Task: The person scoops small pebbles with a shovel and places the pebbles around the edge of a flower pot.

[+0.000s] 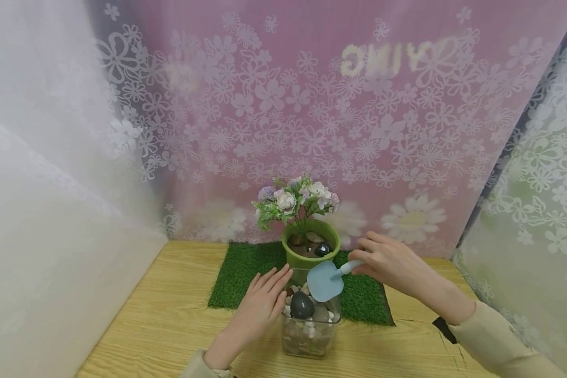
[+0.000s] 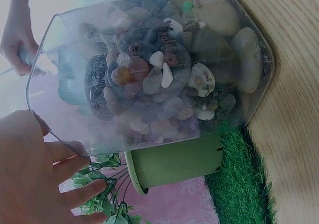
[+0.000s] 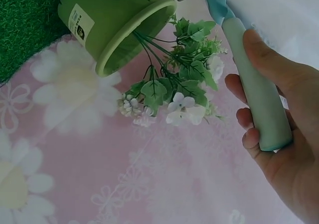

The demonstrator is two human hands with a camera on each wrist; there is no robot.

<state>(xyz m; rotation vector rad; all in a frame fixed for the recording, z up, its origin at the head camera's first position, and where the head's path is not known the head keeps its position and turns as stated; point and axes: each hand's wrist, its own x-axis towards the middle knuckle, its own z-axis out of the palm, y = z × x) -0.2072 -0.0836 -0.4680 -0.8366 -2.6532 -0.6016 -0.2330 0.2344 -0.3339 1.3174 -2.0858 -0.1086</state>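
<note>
My right hand (image 1: 389,262) grips the pale handle (image 3: 259,92) of a small blue trowel (image 1: 325,281). The trowel's blade is over the mouth of a clear plastic container (image 1: 307,346). Pebbles of mixed colours (image 2: 149,79) fill much of that container, with a large dark stone (image 1: 302,305) on top. My left hand (image 1: 260,302) lies along the container's left side, fingers spread and nearly straight, fingertips at its rim. Just behind stands a green flowerpot (image 1: 290,257) with artificial flowers (image 1: 295,199); brown filling and a few stones show inside, one of them shiny black (image 1: 323,249).
A green turf mat (image 1: 245,273) lies under the pot on the wooden table (image 1: 170,315). Pink floral curtain (image 1: 274,131) hangs close behind the pot. Pale sheets flank the table on the left and right.
</note>
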